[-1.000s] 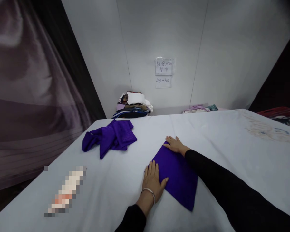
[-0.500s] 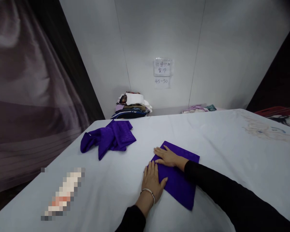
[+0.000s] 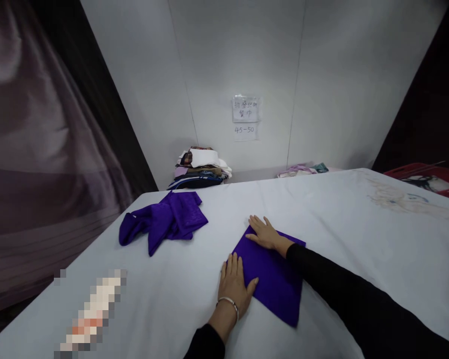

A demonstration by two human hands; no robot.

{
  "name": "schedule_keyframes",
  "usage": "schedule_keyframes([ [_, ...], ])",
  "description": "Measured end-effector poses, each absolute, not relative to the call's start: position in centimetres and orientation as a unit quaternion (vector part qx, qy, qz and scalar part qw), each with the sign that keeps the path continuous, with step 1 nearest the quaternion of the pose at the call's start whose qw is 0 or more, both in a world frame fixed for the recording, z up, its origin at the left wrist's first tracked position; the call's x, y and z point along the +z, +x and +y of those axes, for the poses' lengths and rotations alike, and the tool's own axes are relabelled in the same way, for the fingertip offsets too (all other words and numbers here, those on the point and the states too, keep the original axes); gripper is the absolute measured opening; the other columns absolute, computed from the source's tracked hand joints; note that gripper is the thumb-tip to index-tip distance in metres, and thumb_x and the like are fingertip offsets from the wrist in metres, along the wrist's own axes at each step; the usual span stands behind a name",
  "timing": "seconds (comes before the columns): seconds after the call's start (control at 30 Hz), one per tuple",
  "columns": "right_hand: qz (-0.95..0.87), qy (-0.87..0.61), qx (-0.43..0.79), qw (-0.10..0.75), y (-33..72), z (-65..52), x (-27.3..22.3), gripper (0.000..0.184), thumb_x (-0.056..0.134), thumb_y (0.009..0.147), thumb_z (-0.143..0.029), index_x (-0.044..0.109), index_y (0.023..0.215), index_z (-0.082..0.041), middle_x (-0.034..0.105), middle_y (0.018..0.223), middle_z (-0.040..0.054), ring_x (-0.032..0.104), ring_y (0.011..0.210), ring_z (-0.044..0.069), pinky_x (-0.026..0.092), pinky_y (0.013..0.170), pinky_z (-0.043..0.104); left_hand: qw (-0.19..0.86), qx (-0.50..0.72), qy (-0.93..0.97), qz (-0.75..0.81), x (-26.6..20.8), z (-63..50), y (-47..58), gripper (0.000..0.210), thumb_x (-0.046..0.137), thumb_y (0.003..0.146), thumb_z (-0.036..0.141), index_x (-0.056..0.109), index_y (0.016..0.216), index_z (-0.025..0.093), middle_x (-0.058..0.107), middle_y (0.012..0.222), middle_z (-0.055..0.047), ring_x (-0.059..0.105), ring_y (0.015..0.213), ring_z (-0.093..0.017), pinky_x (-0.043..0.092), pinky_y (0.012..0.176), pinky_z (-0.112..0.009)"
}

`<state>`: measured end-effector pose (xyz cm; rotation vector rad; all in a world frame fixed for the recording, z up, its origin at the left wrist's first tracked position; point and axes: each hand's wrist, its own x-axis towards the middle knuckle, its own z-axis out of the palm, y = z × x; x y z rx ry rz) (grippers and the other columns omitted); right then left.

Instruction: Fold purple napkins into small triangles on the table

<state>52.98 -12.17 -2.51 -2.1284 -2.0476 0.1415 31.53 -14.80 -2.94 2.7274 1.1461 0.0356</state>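
Observation:
A folded purple cloth napkin (image 3: 275, 284) lies flat on the white-covered table in front of me. My left hand (image 3: 235, 283), with a bracelet at the wrist, rests flat on the napkin's left corner, its fingers stretched out. Farther up, my right hand (image 3: 264, 233) lies spread over the far corner, covering part of that edge. Neither hand grips anything. To the left, a crumpled heap of purple cloth (image 3: 172, 217) sits apart from both hands.
Folded clothes (image 3: 202, 169) are stacked beyond the table's far edge, with more fabric (image 3: 301, 170) to their right. A red basket (image 3: 421, 172) stands at the far right. Handwritten signs (image 3: 246, 110) hang on the wall. A blurred patch (image 3: 93, 309) covers something on the table's left.
My right hand has slid away from my left, up to the napkin's far corner. My left hand has stayed on the left corner. The camera view has shifted slightly.

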Motion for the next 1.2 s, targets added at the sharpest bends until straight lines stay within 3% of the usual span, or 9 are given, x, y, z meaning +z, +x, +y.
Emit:
schedule_keyframes([
  [0.13, -0.687, -0.717, 0.018, 0.113, 52.4, -14.9, -2.9, 0.078, 0.012, 0.085, -0.065, 0.022, 0.14, -0.011, 0.019, 0.146, 0.0141, 0.01, 0.135, 0.025, 0.005, 0.107, 0.047, 0.095, 0.006, 0.917, 0.388, -1.9, -14.3, 31.8, 0.075, 0.035, 0.08, 0.053, 0.026, 0.137, 0.005, 0.021, 0.145, -0.014, 0.015, 0.134, -0.027, 0.016, 0.109, -0.045],
  [0.3, -0.663, -0.742, 0.007, 0.102, 52.7, -15.5, -3.3, 0.073, 0.017, 0.087, -0.06, 0.023, 0.139, -0.008, 0.022, 0.145, 0.0164, 0.013, 0.134, 0.028, 0.007, 0.106, 0.049, 0.081, 0.062, 0.924, 0.368, 0.2, -11.4, 35.6, 0.057, 0.024, 0.087, 0.038, 0.029, 0.136, 0.009, 0.021, 0.146, -0.01, 0.012, 0.135, -0.023, 0.011, 0.109, -0.043],
  [0.47, -0.665, -0.742, 0.021, 0.082, 52.9, -15.1, -3.8, 0.063, 0.026, 0.089, -0.043, 0.019, 0.14, -0.007, 0.02, 0.145, 0.0174, 0.015, 0.133, 0.03, 0.01, 0.104, 0.054, 0.161, 0.043, 0.932, 0.321, -0.3, -8.0, 42.1, 0.06, 0.018, 0.088, 0.047, 0.024, 0.138, 0.014, 0.019, 0.147, -0.008, 0.013, 0.135, -0.019, 0.013, 0.109, -0.041],
  [0.7, -0.685, -0.725, 0.006, 0.074, 53.0, -15.3, -4.3, 0.057, 0.03, 0.089, -0.035, 0.023, 0.14, -0.01, 0.021, 0.145, 0.0169, 0.015, 0.132, 0.033, 0.011, 0.102, 0.059, 0.168, 0.016, 0.933, 0.318, -3.2, -6.4, 44.9, 0.064, 0.015, 0.087, 0.055, 0.028, 0.136, 0.016, 0.024, 0.146, -0.008, 0.014, 0.135, -0.02, 0.011, 0.108, -0.045],
  [0.9, -0.636, -0.763, 0.022, 0.117, 53.5, -16.6, -4.3, 0.065, 0.027, 0.089, -0.049, 0.026, 0.138, -0.007, 0.029, 0.142, 0.0182, 0.02, 0.132, 0.028, 0.01, 0.105, 0.05, 0.145, 0.012, 0.934, 0.328, -4.0, -6.1, 45.0, 0.067, 0.014, 0.086, 0.056, 0.027, 0.136, 0.014, 0.021, 0.147, -0.008, 0.012, 0.135, -0.02, 0.01, 0.108, -0.042],
  [1.2, -0.595, -0.796, 0.017, 0.112, 55.8, -23.3, -4.5, 0.08, 0.018, 0.084, -0.066, 0.025, 0.139, -0.007, 0.027, 0.142, 0.0175, 0.02, 0.132, 0.026, 0.009, 0.107, 0.046, 0.121, 0.024, 0.936, 0.328, -4.0, -6.4, 45.0, 0.072, 0.014, 0.083, 0.062, 0.03, 0.135, 0.014, 0.023, 0.146, -0.009, 0.014, 0.135, -0.021, 0.011, 0.109, -0.042],
])
